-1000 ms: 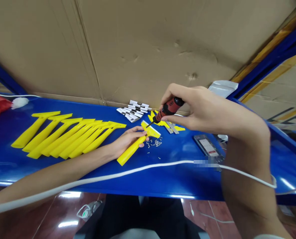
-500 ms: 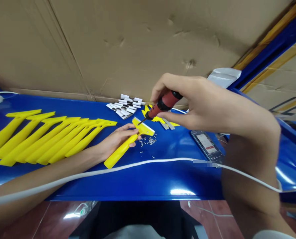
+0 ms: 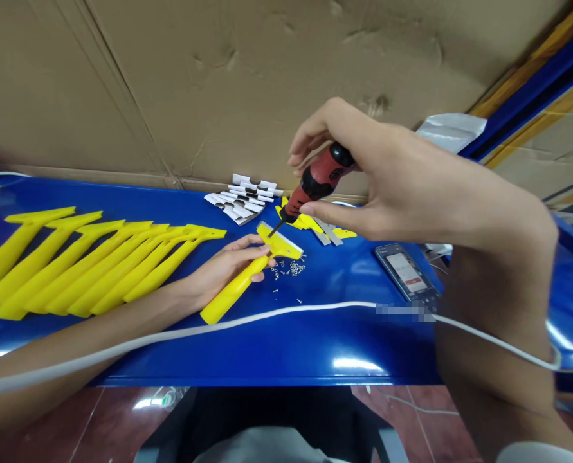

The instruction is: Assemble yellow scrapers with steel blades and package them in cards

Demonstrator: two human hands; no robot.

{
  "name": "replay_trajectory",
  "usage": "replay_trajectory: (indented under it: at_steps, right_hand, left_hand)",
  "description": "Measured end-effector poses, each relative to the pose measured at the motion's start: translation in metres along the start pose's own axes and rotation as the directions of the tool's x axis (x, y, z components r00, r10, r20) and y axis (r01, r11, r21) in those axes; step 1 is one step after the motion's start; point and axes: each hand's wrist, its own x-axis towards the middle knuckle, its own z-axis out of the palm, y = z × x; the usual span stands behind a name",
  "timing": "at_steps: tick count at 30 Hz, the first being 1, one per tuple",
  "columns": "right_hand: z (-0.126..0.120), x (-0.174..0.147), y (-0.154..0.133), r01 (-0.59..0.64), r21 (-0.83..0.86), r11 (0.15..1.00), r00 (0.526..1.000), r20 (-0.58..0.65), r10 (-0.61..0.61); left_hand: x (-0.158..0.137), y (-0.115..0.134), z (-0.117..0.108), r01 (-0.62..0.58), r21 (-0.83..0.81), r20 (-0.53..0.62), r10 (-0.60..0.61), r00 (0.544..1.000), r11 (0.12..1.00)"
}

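My left hand [image 3: 235, 260] is closed around the neck of a yellow scraper [image 3: 235, 292], whose wide head carries a metal blade along its far edge. A red and black screwdriver [image 3: 315, 180] is in my right hand [image 3: 377, 173], its thumb in front and its other fingers curled over the handle. The tip meets the scraper's head near its left end, where a screw or hole sits. Just right of the scraper, small screws [image 3: 293, 267] lie scattered. Several yellow scraper handles [image 3: 93, 270] rest in a slanted row left of my left hand.
White folded card sleeves [image 3: 245, 199] lie at the back. Beside them are yellow pieces and metal blades [image 3: 328, 230]. A phone [image 3: 404, 273] lies at right on the blue table [image 3: 286, 354]. A white cable [image 3: 315, 308] crosses in front; a cardboard wall [image 3: 218, 96] stands behind.
My right hand's fingers have lifted and opened somewhat around the screwdriver handle, which shows more of its end. The tip stays on the scraper's head. The view has shifted slightly.
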Motion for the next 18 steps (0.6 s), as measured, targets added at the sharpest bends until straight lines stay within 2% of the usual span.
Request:
replay_trajectory:
  at_steps: [7,14,18]
  right_hand:
    - [0.0006,0.0025,0.0016,-0.029,-0.079,0.996,0.999,-0.028,0.026]
    - [-0.0002,0.0011,0.0032,0.011,-0.022,1.0,1.0,0.029,-0.01]
    - [-0.0005,0.003,-0.0012,0.042,0.01,0.999,0.999,0.006,-0.042]
  left_hand:
    - [-0.0004,-0.0006,-0.0032,0.01,0.044,0.004,-0.01,1.0,0.999]
    - [0.0013,-0.0023,-0.0039,-0.001,0.022,0.02,0.001,1.0,1.0]
    - [0.0007,-0.0013,-0.0036,0.003,0.031,0.018,-0.003,1.0,1.0]
